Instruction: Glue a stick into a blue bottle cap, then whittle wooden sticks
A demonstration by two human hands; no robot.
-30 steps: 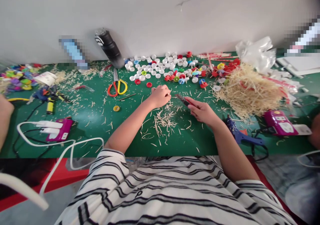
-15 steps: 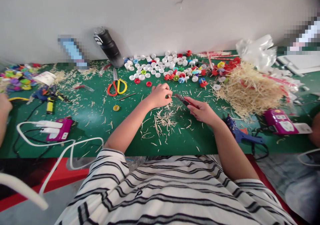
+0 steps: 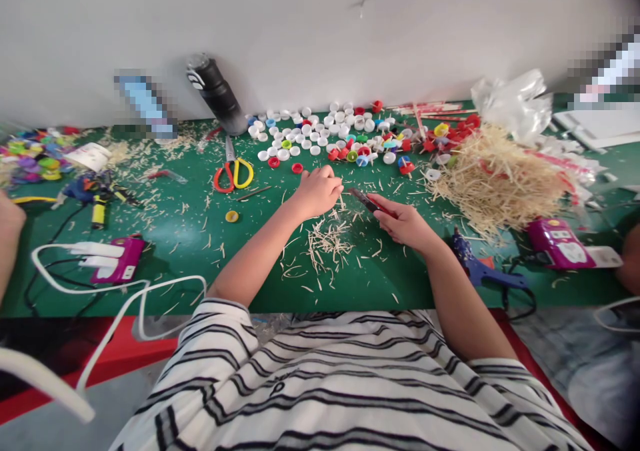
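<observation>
Just above the heap of pale wood clippings (image 3: 327, 241) on the green table (image 3: 200, 237), the left hand (image 3: 317, 192) is curled into a loose fist, its fingertips pinched on what looks like a thin wooden stick (image 3: 341, 185); the stick is too fine to follow along its length. The right hand (image 3: 406, 223) is closed around the red handles of a small pair of cutters (image 3: 367, 201), whose dark nose points up and to the left, straight at the pinched fingertips. The tool's long axis runs on that diagonal, its tip just beside the left hand but not quite touching it; I cannot tell whether the jaws stand apart or closed.

Compared with a second ago, the left hand has slid a little lower and rightward, so the gap to the cutter nose has narrowed; the right hand has hardly stirred.

Farther out lie red-and-yellow scissors (image 3: 233, 173), a spread of bottle caps (image 3: 320, 137), a big mound of wooden sticks (image 3: 495, 177) and a blue glue gun (image 3: 480, 269).
</observation>
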